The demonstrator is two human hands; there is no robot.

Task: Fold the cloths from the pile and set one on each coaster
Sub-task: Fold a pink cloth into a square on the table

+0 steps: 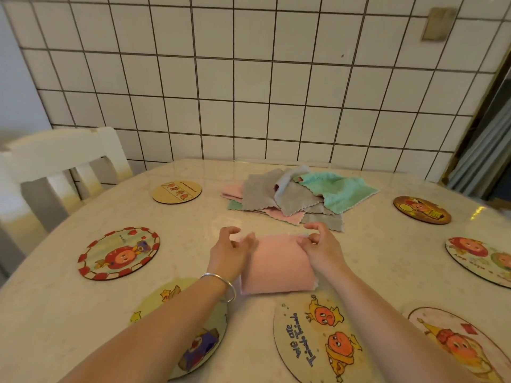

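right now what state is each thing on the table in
pink cloth: folded, flat on table, off any coaster
cloth pile: unfolded, heaped
coasters: all bare
left hand: fingers curled at the cloth's left edge
right hand: pinching its far right corner

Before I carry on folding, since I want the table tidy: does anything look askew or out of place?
Nothing is spilled or damaged. The cloth pile is a loose jumble, and the pink cloth lies slightly crooked, its ragged right edges not lined up.
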